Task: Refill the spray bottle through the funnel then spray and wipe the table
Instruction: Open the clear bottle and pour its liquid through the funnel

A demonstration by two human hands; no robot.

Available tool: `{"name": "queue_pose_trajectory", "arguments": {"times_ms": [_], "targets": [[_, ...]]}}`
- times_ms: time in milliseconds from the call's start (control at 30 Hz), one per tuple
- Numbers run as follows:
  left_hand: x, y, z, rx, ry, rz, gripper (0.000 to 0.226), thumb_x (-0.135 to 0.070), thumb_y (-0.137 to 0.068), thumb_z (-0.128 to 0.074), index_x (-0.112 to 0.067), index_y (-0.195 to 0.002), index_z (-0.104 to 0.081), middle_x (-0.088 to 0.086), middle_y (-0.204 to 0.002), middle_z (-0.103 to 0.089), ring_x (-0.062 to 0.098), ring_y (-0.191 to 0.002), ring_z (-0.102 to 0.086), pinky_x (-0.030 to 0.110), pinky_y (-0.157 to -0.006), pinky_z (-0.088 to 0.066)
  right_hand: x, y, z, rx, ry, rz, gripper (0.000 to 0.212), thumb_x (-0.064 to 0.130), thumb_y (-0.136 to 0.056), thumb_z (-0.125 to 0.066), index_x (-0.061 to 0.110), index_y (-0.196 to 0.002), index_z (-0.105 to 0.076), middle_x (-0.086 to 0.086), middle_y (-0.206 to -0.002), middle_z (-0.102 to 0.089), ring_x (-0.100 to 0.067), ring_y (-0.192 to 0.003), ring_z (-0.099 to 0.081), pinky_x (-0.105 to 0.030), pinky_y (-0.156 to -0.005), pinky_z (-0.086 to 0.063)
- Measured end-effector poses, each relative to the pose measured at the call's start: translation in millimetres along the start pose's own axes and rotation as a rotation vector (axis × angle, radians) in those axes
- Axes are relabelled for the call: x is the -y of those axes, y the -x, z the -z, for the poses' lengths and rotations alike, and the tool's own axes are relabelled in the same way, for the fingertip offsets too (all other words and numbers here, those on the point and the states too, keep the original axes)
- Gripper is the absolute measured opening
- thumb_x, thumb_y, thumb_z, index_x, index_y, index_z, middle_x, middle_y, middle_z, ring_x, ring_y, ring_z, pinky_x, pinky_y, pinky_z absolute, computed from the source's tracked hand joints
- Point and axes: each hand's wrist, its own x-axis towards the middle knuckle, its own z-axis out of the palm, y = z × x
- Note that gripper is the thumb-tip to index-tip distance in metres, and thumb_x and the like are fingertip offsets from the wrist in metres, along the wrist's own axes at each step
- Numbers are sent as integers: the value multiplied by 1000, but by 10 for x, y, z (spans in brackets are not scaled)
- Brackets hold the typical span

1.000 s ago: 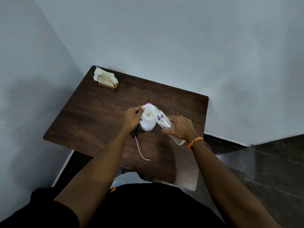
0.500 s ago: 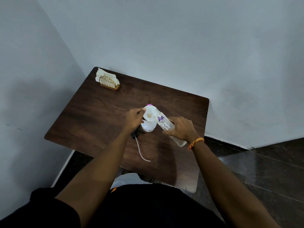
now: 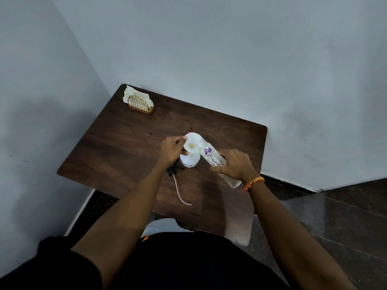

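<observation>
Your right hand (image 3: 234, 164) is closed around the clear water bottle (image 3: 211, 156), tipped with its long axis running from lower right up-left, mouth over the funnel (image 3: 191, 145). The funnel sits in the spray bottle (image 3: 189, 161), mid-table (image 3: 117, 143). Your left hand (image 3: 172, 151) pinches the funnel rim, steadying it. Keep the mouth centred over the funnel.

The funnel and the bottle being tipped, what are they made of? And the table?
Funnel: looks like white plastic, smooth and slightly see-through at the rim.
Tipped bottle: clear plastic, probably; you can see through it, and it has a printed label.
Table: dark wood or a wood-look coating, matte with grain streaks; which one is unclear.
</observation>
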Motion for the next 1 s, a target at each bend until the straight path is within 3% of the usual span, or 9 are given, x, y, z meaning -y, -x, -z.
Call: {"name": "queue_pose_trajectory", "arguments": {"times_ms": [133, 567, 700, 1000], "targets": [[18, -20, 7, 4, -12, -6, 33, -37, -105, -60, -15, -97, -83, 0, -87, -81, 26, -69, -79, 61, -70, -63, -20, 3, 34, 0, 6, 5, 54, 70, -80, -69, 30, -116, -69, 8, -103, -75, -11, -79, -61, -29, -66, -41], [3, -59, -12, 10, -19, -9, 35, -41, -104, -60, -14, -108, -83, 0, -98, -82, 26, -74, -79, 60, -70, -64, -51, 16, 118, 46, -6, 10, 56, 69, -82, -70, 28, -121, -70, 7, -108, -76, -10, -79, -65, -24, -63, -47], [-14, -39, -17, 0, -3, 8, 34, -37, -105, -60, -12, -103, -83, 0, -92, -82, 27, -70, -79, 62, -70, -63, -40, 3, 143, 55, 27, 8, 56, 69, -82, -69, 29, -121, -70, 8, -104, -75, -9, -77, -61, -21, -57, -32], [-67, -13, -24, -15, 14, 4, 33, -31, -107, -60, -6, -103, -82, 2, -92, -82, 27, -70, -79, 61, -70, -64, -31, -15, 189, 54, 27, 10, 56, 70, -82, -70, 29, -120, -71, 7, -102, -76, -11, -77, -62, -22, -55, -31]]}}
